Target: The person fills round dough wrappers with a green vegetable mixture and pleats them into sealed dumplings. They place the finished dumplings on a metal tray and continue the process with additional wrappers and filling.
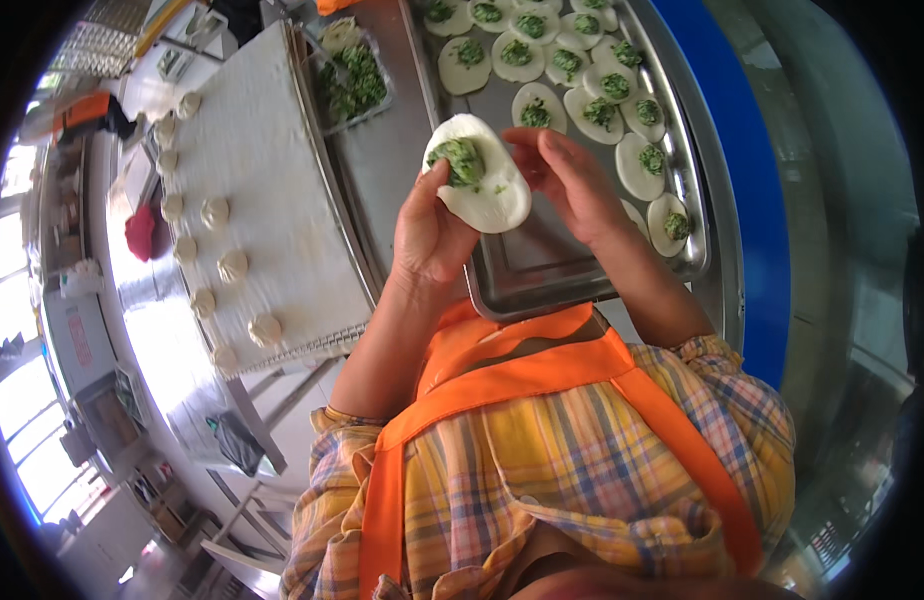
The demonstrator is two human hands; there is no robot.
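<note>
A flat oval dough wrapper [499, 196] with a mound of chopped green filling [462, 161] lies in my left hand [430, 225], the thumb resting on the filling. My right hand [570, 180] is at the wrapper's right side, fingers apart and slightly curled; whether a fingertip touches its edge I cannot tell. Below and beyond both hands is a metal tray [499, 296] holding several dough wrappers [642, 169], most topped with green filling. Some of them overlap near the far side. The right forearm partly hides one wrapper.
To the left, a cloth-covered board [282, 172] carries several pleated buns [232, 266] along its left part. A clear container of chopped greens [353, 82] stands between board and tray. Along the tray's right runs a blue strip [762, 225]. A person in orange [83, 112] is far left.
</note>
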